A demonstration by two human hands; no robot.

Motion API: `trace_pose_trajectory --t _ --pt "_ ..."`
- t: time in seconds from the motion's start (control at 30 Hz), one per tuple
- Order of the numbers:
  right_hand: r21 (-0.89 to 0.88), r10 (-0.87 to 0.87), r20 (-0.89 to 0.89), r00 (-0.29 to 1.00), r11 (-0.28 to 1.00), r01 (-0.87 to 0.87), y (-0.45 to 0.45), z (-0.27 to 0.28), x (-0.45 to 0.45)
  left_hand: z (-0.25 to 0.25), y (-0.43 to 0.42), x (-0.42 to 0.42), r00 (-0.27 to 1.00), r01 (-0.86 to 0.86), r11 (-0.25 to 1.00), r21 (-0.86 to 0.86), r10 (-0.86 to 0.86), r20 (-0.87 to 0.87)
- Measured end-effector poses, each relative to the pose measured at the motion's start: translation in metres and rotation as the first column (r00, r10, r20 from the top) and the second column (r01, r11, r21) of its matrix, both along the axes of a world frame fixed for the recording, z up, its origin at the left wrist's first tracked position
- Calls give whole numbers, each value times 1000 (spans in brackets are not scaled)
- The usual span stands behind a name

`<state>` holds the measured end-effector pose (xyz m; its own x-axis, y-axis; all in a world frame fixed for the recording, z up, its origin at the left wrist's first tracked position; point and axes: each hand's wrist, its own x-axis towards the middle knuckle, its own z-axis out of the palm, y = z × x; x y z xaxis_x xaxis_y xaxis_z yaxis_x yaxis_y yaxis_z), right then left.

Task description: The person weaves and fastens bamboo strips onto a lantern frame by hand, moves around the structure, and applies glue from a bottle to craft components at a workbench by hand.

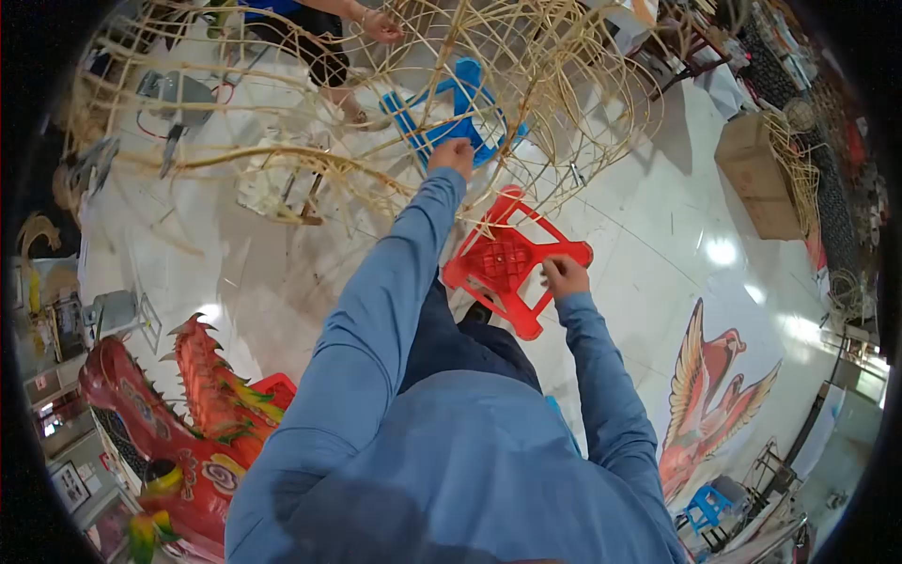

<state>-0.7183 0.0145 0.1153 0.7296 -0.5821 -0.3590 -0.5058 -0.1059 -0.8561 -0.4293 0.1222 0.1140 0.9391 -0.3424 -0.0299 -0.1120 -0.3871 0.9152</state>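
Note:
My left hand (452,158) reaches far forward, closed among the thin strips of a large woven bamboo frame (319,160). It appears to grip a strip, though the exact contact is hidden. Behind that fist stands a blue plastic stool (460,99). Closer to my body, my right hand (566,275) has its fingers curled and pinched together over the edge of a red plastic stool (498,260). What lies between those fingertips is too small to make out. The red stool is just in front of my legs.
Another person's hand (382,25) is beyond the bamboo frame. A cardboard box (759,177) stands at right, above a winged-creature picture (714,395) on the floor. Red dragon-like figures (164,432) occupy the lower left. Another blue stool (707,508) sits lower right.

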Motion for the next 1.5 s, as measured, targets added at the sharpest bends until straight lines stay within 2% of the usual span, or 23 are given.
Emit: trace_pose_trajectory --t 0.07,0.1,0.2,0.37,0.4,0.47,0.53,0.63,0.67,0.77,0.87,0.9,1.0,1.03,1.2,1.3,1.33,1.37,1.4,1.43,1.5 --pt "-45 6 9 1000 999 -5 -7 7 43 -24 -15 13 994 64 988 144 -76 80" --pt "-115 18 11 1000 993 -16 -11 9 66 -31 -23 17 995 66 988 137 -75 63" --pt "-209 -3 -17 1000 978 -1 -19 -3 127 -44 -39 23 988 132 974 182 -115 -103" --pt "-214 -98 -82 992 974 78 -24 -30 179 -64 -51 25 942 257 964 71 -234 -239" --pt "-220 -96 -98 991 973 72 -28 -39 182 -68 -53 22 901 219 970 -103 -241 -359" --pt "-308 -59 -75 995 951 33 -36 -54 188 -72 -57 23 776 56 907 -417 -302 -554" --pt "-354 -35 -72 997 935 8 -37 -53 192 -83 -60 25 761 56 904 -424 -314 -567" --pt "-22 -64 -139 988 998 61 -33 -36 197 -90 -63 28 741 69 902 -426 -332 -584" --pt "-24 -58 -143 988 998 55 -31 -29 201 -87 -62 28 745 112 905 -411 -350 -567" --pt "281 -188 -113 976 936 213 -25 -12 207 -69 -55 27 750 199 904 -378 -389 -535" --pt "265 -222 -94 970 934 239 -22 -12 209 -54 -49 33 802 353 909 -222 -416 -428" --pt "257 -241 -85 967 932 255 -21 -12 209 -60 -50 31 803 350 910 -224 -415 -428" --pt "253 -284 -14 959 927 278 -15 -19 207 -81 -53 25 737 196 891 -410 -410 -537" --pt "256 -307 20 951 922 292 -14 -20 207 -87 -54 24 737 194 892 -407 -407 -540" --pt "220 -258 -10 966 942 254 -17 -19 205 -87 -53 24 792 151 911 -385 -344 -505" --pt "46 -138 -71 988 989 142 -23 -24 202 -74 -45 15 799 146 938 -315 -300 -521" --pt "58 -118 -27 993 991 119 -23 -27 208 -79 -49 11 875 189 959 -211 -262 -407" --pt "95 -180 -35 983 979 182 -22 -31 205 -77 -50 18 932 215 972 -96 -233 -278" --pt "133 -241 -58 969 960 247 -21 -36 205 -62 -45 29 946 203 976 -78 -216 -243" --pt "149 -230 -31 973 961 233 -22 -41 211 -39 -42 34 969 -10 1000 -26 4 -249" --pt "151 -201 0 980 968 199 -26 -47 207 4 -42 33 874 -416 907 62 418 -247"
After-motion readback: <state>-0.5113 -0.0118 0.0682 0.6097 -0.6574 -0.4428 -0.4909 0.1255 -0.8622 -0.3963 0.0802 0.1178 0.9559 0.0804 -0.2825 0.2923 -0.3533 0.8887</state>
